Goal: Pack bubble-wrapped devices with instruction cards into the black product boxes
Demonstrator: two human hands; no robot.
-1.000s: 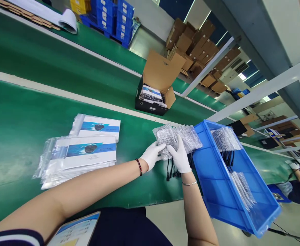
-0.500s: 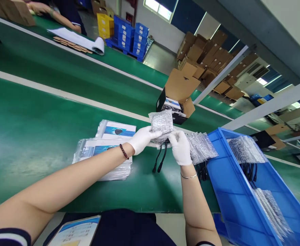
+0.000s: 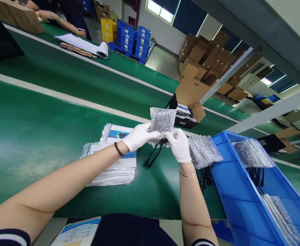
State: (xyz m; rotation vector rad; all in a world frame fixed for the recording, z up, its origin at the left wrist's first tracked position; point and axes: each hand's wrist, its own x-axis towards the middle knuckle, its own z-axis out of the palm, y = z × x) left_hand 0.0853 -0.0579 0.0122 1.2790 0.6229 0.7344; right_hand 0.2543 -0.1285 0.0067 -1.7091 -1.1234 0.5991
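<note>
Both my hands wear white gloves and hold one bubble-wrap pouch point(image 3: 162, 120) upright above the green bench. My left hand point(image 3: 141, 136) grips its left side, thumb across the front. At the lower right edge, my right hand point(image 3: 178, 145) pinches the pouch near its opening. Two black cables with connectors point(image 3: 153, 157) hang out of the bottom; the device inside is mostly hidden by the wrap. Left of my hands lies a stack of plastic-bagged printed booklets point(image 3: 114, 174). More bubble-wrapped pouches point(image 3: 204, 150), cables trailing, lie right of my right hand.
A blue bin point(image 3: 231, 191) with wrapped pouches stands at the right. On the belt behind my hands moves or rests an open black carton point(image 3: 188, 116) holding booklets. Papers point(image 3: 80, 44) lie on the far bench, near a co-worker's arm point(image 3: 68, 25). A metal post point(image 3: 226, 75) rises beyond.
The pouch has turned so its flat face shows more, and its cables have swung left. The open black carton sits further right in view. Both hands keep their hold.
</note>
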